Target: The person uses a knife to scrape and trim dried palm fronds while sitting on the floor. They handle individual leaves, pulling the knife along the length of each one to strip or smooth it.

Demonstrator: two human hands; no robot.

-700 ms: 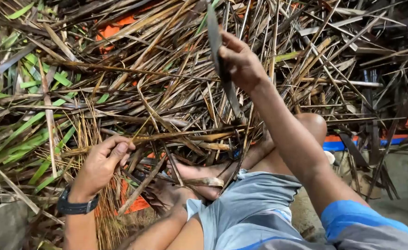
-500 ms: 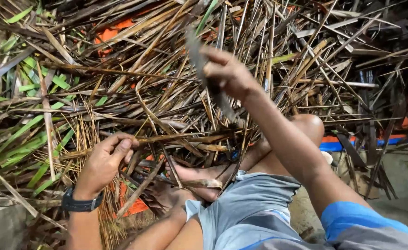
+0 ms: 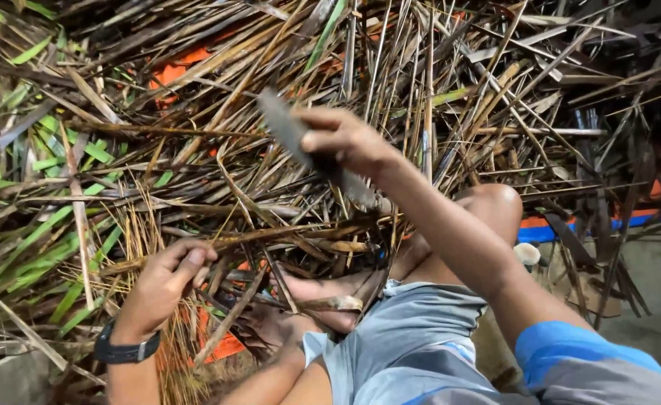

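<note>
My right hand (image 3: 349, 141) is raised over a pile of dried palm leaves and grips a long dark knife (image 3: 285, 131), its blade pointing up and left. Lower left, my left hand (image 3: 167, 281), with a black watch on the wrist, pinches a brown dried leaf strip (image 3: 270, 234) that runs to the right across the pile. My bare feet (image 3: 319, 289) and bent knee (image 3: 495, 206) rest under the strip, below the knife.
Brown dried fronds (image 3: 390, 67) cover most of the view, with green leaves (image 3: 38, 225) at the left. An orange sheet (image 3: 173, 73) shows beneath the pile. A concrete floor (image 3: 645, 300) lies at the right, a grey block (image 3: 8, 379) at bottom left.
My right hand has swung the knife down and to the left, the blade tilting from near upright to slanted. My left hand keeps hold of the strip, shifted slightly.
</note>
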